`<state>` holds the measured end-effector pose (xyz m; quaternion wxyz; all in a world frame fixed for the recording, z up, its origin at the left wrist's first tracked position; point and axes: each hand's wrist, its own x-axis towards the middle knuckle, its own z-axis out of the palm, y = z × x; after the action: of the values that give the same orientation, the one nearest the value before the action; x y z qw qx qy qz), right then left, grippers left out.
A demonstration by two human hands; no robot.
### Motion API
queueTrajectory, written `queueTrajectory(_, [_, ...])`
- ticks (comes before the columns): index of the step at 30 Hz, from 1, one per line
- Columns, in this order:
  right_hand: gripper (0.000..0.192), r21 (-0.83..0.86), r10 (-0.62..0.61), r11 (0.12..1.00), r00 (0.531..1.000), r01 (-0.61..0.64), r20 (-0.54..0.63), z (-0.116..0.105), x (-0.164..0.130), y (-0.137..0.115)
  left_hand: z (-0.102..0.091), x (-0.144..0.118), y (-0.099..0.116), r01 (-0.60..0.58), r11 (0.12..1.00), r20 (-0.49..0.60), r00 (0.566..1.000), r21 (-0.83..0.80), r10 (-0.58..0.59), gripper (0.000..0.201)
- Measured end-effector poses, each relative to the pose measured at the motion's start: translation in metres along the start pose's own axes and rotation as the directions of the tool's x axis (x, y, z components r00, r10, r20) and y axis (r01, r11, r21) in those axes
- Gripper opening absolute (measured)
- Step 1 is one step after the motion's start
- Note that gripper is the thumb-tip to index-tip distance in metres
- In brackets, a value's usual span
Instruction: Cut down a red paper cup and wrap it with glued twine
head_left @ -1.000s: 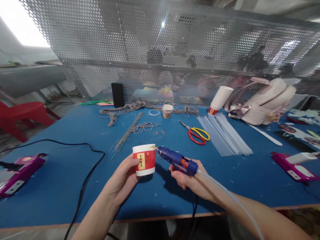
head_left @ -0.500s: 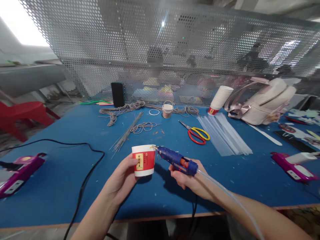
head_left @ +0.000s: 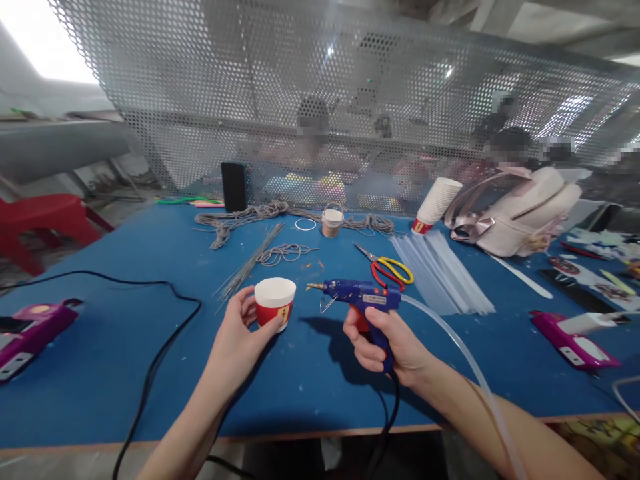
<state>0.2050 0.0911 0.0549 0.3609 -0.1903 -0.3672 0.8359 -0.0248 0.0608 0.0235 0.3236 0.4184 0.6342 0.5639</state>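
My left hand (head_left: 247,327) is closed around a red and white paper cup (head_left: 274,303), with the thumb across its front. The cup is roughly upright, its white rim facing up. In my right hand (head_left: 383,340) is a blue hot glue gun (head_left: 363,293), gripped by its handle with fingers round the red trigger. Its metal nozzle points left toward the cup, a small gap apart from it. A clear glue stick (head_left: 450,327) curves out of the gun's back, and a black cord hangs from the handle.
Behind lie scissors (head_left: 387,265), clear plastic strips (head_left: 443,273), grey wires (head_left: 250,263), grey cord (head_left: 285,253) and a small bucket (head_left: 332,220). Stacked cups (head_left: 437,203), a pale backpack (head_left: 525,210) and a phone (head_left: 234,187) stand farther back. Purple power strips (head_left: 575,340) lie at the sides.
The glue gun's nozzle has left the cup's rim and moved right, the gun now turned upright. The cup has tilted and shifted slightly left, showing more of its rim.
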Motion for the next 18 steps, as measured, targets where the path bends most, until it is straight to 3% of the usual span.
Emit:
queueTrajectory(10, [0.027,0.151,0.123,0.98,0.992,-0.126,0.027,-0.003,0.001,-0.003,-0.008,-0.015,-0.004,-0.045,0.966,-0.039,0.998,0.256,0.056,0.085])
queueTrajectory(12, [0.027,0.143,0.122,0.982,0.992,-0.124,0.026,-0.002,0.001,-0.003,-0.009,-0.018,0.001,-0.121,0.94,-0.057,0.988,0.318,0.147,0.083])
queueTrajectory(14, [0.027,0.126,0.115,0.985,0.993,-0.117,0.024,-0.001,0.0,-0.003,-0.009,-0.022,0.009,-0.279,0.865,-0.08,0.937,0.416,0.34,0.071])
queueTrajectory(16, [0.027,0.107,0.11,0.988,0.993,-0.113,0.03,0.001,-0.002,-0.001,-0.005,-0.027,0.02,-0.451,0.734,-0.061,0.831,0.508,0.553,0.05])
queueTrajectory(18, [0.026,0.092,0.102,0.99,0.994,-0.106,0.043,0.002,-0.003,0.001,0.002,-0.03,0.03,-0.559,0.62,-0.035,0.727,0.55,0.686,0.025])
